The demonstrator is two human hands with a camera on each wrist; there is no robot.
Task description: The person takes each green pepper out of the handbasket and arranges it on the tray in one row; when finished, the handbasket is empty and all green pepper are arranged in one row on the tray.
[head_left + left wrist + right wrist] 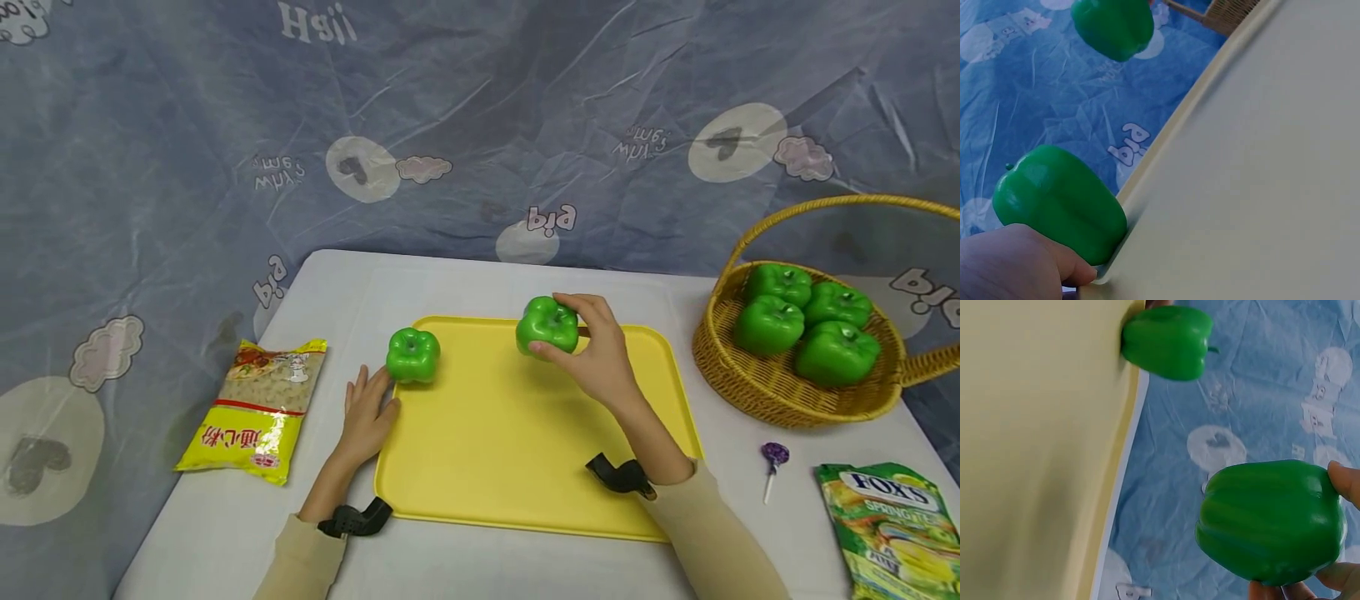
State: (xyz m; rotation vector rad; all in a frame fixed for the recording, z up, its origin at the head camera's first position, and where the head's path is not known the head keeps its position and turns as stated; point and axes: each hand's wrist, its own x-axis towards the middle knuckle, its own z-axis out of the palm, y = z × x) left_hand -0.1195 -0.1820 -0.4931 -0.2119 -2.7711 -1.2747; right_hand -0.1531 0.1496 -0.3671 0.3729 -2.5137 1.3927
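My right hand (pixel 600 354) holds a green bell pepper (pixel 545 327) between thumb and fingers above the yellow tray (pixel 495 450). In the right wrist view, fingertips pinch this pepper (pixel 1272 522) near its top end, and it hangs clear of the tray. A second green bell pepper (pixel 414 356) stands on the tray's far left corner. My left hand (pixel 367 421) rests at the tray's left edge with its fingers extended, fingertips right beside that pepper. In the left wrist view the thumb (pixel 1075 265) lies at the tray's rim, overlapping the lower part of the standing pepper (pixel 1060 200).
On the right stands a wicker basket (pixel 750 400) with a tall handle and several green peppers inside. In front of it lie a purple lollipop (pixel 775 457) and a green FOX'S candy bag (pixel 892 529). A yellow pasta bag (pixel 258 408) lies left of the tray.
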